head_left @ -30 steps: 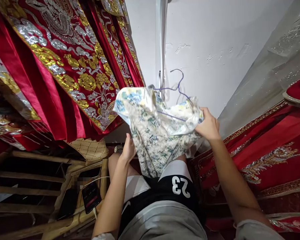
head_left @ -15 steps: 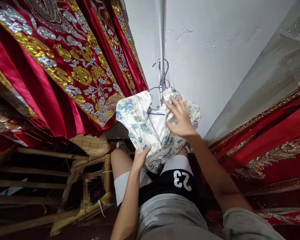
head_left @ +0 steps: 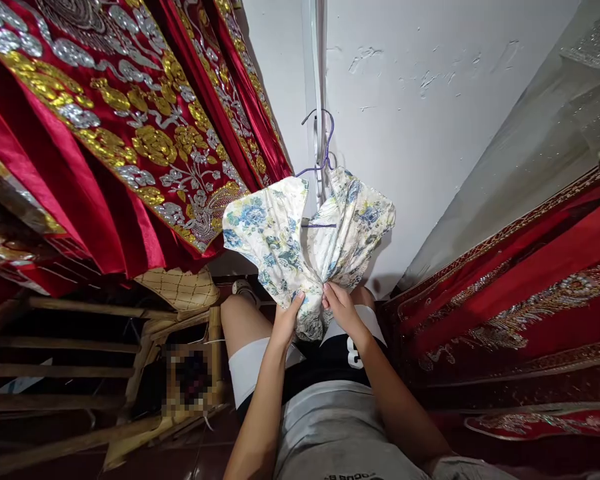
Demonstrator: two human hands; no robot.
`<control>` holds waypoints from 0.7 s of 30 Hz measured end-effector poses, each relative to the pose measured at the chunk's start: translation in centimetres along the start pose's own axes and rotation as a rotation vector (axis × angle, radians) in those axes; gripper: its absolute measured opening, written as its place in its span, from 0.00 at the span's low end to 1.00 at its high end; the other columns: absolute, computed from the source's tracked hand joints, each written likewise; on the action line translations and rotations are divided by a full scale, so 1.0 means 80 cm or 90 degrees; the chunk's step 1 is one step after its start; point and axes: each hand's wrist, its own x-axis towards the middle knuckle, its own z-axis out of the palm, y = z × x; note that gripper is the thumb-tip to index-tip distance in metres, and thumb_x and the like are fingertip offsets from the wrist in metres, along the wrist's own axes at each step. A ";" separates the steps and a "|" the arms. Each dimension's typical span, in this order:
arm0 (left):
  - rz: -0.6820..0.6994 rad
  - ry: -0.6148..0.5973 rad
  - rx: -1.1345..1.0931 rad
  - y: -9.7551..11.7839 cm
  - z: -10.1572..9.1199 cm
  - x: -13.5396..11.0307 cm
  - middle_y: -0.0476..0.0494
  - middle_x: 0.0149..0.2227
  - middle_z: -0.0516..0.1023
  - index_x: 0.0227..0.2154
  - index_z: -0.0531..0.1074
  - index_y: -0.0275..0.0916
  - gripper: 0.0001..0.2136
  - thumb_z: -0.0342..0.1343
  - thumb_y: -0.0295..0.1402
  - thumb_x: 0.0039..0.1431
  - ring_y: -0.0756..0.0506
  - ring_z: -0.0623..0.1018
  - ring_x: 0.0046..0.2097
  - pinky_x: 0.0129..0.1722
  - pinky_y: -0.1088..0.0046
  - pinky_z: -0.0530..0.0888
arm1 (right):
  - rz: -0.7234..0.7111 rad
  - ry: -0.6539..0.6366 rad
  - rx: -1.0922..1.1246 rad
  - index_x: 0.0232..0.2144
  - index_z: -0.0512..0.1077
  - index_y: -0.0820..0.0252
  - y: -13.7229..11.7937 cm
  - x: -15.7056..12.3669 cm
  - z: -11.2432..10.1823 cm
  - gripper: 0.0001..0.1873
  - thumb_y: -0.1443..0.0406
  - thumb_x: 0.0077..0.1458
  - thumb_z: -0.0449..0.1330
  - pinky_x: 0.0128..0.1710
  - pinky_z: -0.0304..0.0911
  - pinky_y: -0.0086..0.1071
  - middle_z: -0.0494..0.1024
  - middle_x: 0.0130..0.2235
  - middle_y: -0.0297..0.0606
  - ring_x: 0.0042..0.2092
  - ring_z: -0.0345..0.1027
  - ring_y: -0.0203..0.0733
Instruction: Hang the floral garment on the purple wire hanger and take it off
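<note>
A white blouse with blue and yellow flowers (head_left: 275, 233) hangs in front of me on a purple hanger (head_left: 329, 143), its front neckline forming a V. My left hand (head_left: 287, 320) grips the lower front on the left, thumb on top and the other fingers behind the cloth. At the bottom of the V, my right hand (head_left: 341, 308) pinches the fabric with its fingers closed. Both hands are close together, just above my lap. The lower hem bunches between them.
Red curtains with gold and silver embroidery (head_left: 155, 140) hang on the left. A bamboo chair (head_left: 80, 347) stands below them, with a blurred-out object on it. On the right are red beaded fabrics (head_left: 520, 300). Behind the blouse rises a white wall (head_left: 405, 80).
My right hand has come down from the blouse's right shoulder to the bottom of the neckline and closed on the cloth. My left hand keeps its grip in nearly the same place.
</note>
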 end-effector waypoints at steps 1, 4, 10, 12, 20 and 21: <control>0.010 0.020 0.012 -0.004 0.001 0.000 0.35 0.56 0.78 0.54 0.73 0.38 0.29 0.70 0.43 0.50 0.36 0.74 0.62 0.64 0.60 0.68 | 0.010 -0.001 0.006 0.23 0.62 0.55 -0.005 0.001 -0.005 0.27 0.43 0.63 0.53 0.28 0.56 0.32 0.63 0.22 0.31 0.26 0.58 0.37; 0.145 0.195 0.117 -0.017 0.005 -0.003 0.34 0.58 0.74 0.54 0.69 0.39 0.27 0.68 0.41 0.53 0.36 0.71 0.63 0.65 0.58 0.65 | 0.059 0.060 0.044 0.24 0.63 0.55 -0.010 0.000 -0.016 0.26 0.41 0.58 0.56 0.25 0.52 0.32 0.60 0.20 0.29 0.24 0.54 0.36; 0.432 0.040 0.444 -0.039 0.023 -0.006 0.36 0.50 0.73 0.44 0.69 0.41 0.12 0.59 0.34 0.58 0.38 0.72 0.56 0.60 0.60 0.66 | 0.131 -0.008 0.056 0.25 0.67 0.56 -0.012 -0.011 -0.008 0.17 0.52 0.56 0.58 0.24 0.52 0.31 0.66 0.20 0.29 0.22 0.55 0.35; 0.388 -0.076 0.490 -0.045 0.031 -0.002 0.42 0.37 0.73 0.35 0.67 0.41 0.02 0.53 0.33 0.61 0.41 0.74 0.43 0.47 0.65 0.71 | 0.145 -0.055 0.032 0.23 0.68 0.57 -0.017 -0.010 -0.008 0.14 0.56 0.57 0.57 0.24 0.52 0.30 0.67 0.18 0.29 0.21 0.56 0.34; 0.280 -0.180 0.734 -0.060 0.054 -0.002 0.46 0.27 0.71 0.30 0.63 0.43 0.07 0.44 0.28 0.64 0.44 0.72 0.31 0.33 0.70 0.62 | 0.021 0.056 0.097 0.26 0.71 0.60 -0.143 0.108 -0.048 0.14 0.58 0.59 0.61 0.19 0.52 0.24 0.71 0.21 0.30 0.20 0.57 0.29; 0.269 -0.196 0.769 -0.061 0.057 -0.004 0.45 0.28 0.73 0.32 0.64 0.42 0.06 0.45 0.27 0.63 0.43 0.73 0.31 0.33 0.69 0.62 | -0.021 0.077 0.109 0.26 0.71 0.60 -0.166 0.126 -0.050 0.13 0.59 0.60 0.61 0.19 0.51 0.23 0.71 0.21 0.30 0.20 0.57 0.28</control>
